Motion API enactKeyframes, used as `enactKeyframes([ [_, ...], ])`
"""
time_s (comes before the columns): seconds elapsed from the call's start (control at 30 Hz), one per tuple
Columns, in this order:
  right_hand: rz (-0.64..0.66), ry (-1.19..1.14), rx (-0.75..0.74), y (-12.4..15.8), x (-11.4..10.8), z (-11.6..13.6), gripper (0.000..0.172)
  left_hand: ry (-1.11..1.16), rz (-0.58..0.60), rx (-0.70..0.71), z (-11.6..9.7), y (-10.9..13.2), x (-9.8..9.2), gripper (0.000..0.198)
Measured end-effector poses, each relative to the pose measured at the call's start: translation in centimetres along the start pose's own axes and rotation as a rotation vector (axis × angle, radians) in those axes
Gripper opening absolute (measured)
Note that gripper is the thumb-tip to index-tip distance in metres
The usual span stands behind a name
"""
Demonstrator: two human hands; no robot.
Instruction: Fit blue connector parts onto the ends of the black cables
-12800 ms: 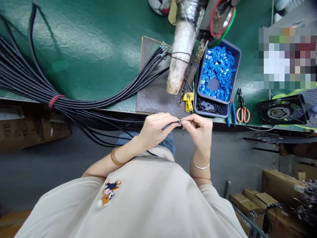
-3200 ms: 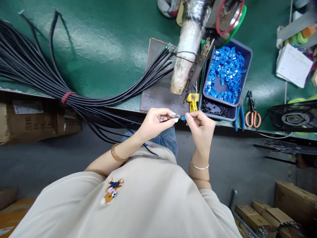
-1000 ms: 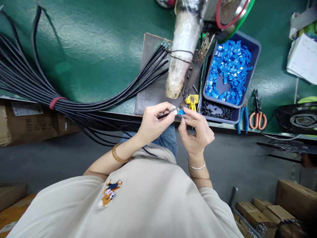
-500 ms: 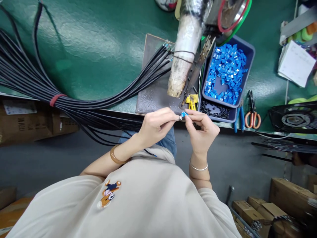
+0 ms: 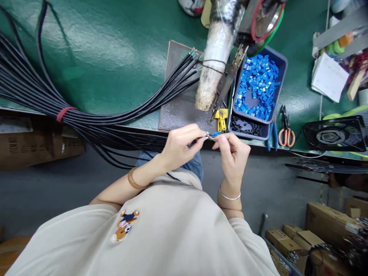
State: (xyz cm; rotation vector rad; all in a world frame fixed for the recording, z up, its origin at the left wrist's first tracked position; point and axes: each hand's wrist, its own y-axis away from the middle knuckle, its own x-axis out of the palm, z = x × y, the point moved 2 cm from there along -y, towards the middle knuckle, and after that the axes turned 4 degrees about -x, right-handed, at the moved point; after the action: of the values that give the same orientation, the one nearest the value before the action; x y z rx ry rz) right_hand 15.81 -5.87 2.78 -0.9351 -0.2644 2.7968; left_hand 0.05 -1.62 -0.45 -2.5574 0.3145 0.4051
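My left hand (image 5: pixel 182 146) pinches the end of a cable, where thin wires (image 5: pixel 209 137) stick out past the fingertips. My right hand (image 5: pixel 233 154) is closed, thumb against forefinger, on the far end of those wires. A small blue connector (image 5: pixel 215 134) sits on the wires between both hands, partly covered by the right fingertips. Just beyond the fingers lies a yellow tool (image 5: pixel 221 119) at the bench edge. Black cables (image 5: pixel 115 122), bundled with a red tie (image 5: pixel 65 113), run in from the left, some hanging below the edge.
A tray of blue connectors (image 5: pixel 258 86) rests above a tray of small black parts (image 5: pixel 248 127). Blue-handled pliers (image 5: pixel 272 136), orange-handled cutters (image 5: pixel 286 134) and a fan (image 5: pixel 335 135) lie to the right. A wrapped white nozzle (image 5: pixel 211 73) hangs over a dark board (image 5: pixel 178 111).
My right hand has turned and its fingertips have shifted slightly, showing more wire between the hands. My left hand stays nearly in place. The view has shifted a little.
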Motion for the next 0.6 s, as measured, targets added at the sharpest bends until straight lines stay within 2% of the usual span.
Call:
enactKeyframes([
  [0.07,0.046,0.047,-0.007,-0.1,0.4,-0.2,0.022,-0.086,-0.04,0.1,-0.2,0.4,0.4,0.014],
  [0.13,0.064,0.099,-0.071,-0.2,0.6,-0.5,0.015,-0.101,-0.022,0.088,-0.3,0.5,0.4,0.015],
  [0.2,0.089,0.159,-0.215,-0.2,0.5,-0.5,0.011,0.03,0.07,-0.065,0.0,0.4,0.0,0.012],
  [0.33,0.189,0.264,-0.563,-0.1,0.2,-0.2,0.009,0.572,0.437,-0.535,0.6,-0.2,-0.9,0.013],
  [0.4,0.181,0.258,-0.606,0.0,-0.2,0.0,0.009,0.729,0.507,-0.652,0.7,-0.4,-1.1,0.017],
  [0.5,-0.001,0.18,-0.514,0.1,-0.7,0.1,0.005,0.795,0.402,-0.701,0.9,-0.7,-1.1,0.017],
  [0.53,-0.102,0.128,-0.474,0.2,-0.9,0.0,0.003,0.799,0.36,-0.712,0.9,-0.8,-1.0,0.016],
  [0.6,-0.314,0.019,-0.43,0.4,-1.2,-0.2,0.012,0.788,0.301,-0.737,1.0,-0.8,-0.7,0.014],
])
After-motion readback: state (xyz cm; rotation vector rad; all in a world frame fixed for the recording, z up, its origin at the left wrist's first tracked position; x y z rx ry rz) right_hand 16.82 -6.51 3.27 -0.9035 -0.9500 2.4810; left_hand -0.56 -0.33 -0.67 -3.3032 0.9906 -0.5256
